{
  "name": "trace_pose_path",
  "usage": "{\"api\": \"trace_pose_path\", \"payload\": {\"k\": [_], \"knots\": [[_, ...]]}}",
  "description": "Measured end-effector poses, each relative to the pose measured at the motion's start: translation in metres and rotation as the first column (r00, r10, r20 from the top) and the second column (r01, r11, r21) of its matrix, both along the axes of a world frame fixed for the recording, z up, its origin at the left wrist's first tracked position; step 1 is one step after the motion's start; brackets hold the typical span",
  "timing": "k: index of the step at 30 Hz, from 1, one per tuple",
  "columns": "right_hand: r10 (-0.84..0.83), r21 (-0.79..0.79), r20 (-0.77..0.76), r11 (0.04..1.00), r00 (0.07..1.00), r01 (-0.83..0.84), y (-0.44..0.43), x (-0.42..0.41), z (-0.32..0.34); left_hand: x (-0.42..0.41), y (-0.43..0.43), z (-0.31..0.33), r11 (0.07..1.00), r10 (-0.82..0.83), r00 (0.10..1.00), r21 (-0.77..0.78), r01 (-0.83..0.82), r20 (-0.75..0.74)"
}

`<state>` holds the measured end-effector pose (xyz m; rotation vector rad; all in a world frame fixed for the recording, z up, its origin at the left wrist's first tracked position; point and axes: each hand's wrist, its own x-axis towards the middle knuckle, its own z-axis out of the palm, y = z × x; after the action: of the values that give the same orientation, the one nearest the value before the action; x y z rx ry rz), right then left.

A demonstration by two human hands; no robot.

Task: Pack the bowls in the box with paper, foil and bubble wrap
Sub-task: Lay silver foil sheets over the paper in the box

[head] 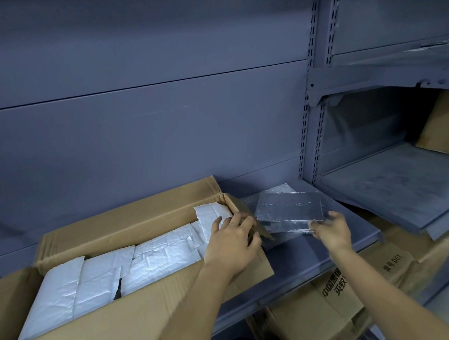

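Two busy: my left grip (pixel 232 238) curls over the carton flap (pixel 237 204), my right grip (pixel 330 232) pinches the bubble-wrapped packet (pixel 289 209) on the shelf (pixel 313 253).

two slim forearms (pixel 198 296), bare along their length.

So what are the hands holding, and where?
Right hand pinches the near edge of the bubble-wrap packets; left hand grips the end flap of the cardboard box.

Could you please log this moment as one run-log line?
left hand grips end flap of cardboard box | right hand at bubble-wrapped packets on shelf, grip blurred | white packets inside
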<state>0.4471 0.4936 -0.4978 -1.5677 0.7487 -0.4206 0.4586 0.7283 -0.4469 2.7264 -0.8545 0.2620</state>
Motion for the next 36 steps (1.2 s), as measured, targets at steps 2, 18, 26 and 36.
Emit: {"api": "trace_pose_path", "payload": {"k": [2, 18, 26, 36], "knots": [[-0.008, 0.007, -0.025, 1.0, 1.0, 0.008, 0.0, 0.002, -0.001, 0.001, 0.0, 0.0, 1.0, -0.002, 1.0, 0.004, 0.002, 0.0], [-0.071, -0.267, -0.068, 0.962, 0.995, 0.051, -0.019, -0.023, 0.024, 0.0, 0.0, 0.0, 1.0, 0.004, 1.0, -0.006, -0.004, -0.005], [-0.124, -0.347, -0.089, 0.934, 0.988, 0.086, -0.043, -0.048, 0.033, -0.001, -0.001, -0.001, 1.0, 0.01, 1.0, 0.001, -0.01, 0.009], [0.074, -0.265, -0.295, 0.952, 0.952, -0.156, -0.039, -0.043, 0.011, -0.003, -0.001, 0.001, 1.0, 0.006, 1.0, 0.025, -0.006, -0.002]]}}
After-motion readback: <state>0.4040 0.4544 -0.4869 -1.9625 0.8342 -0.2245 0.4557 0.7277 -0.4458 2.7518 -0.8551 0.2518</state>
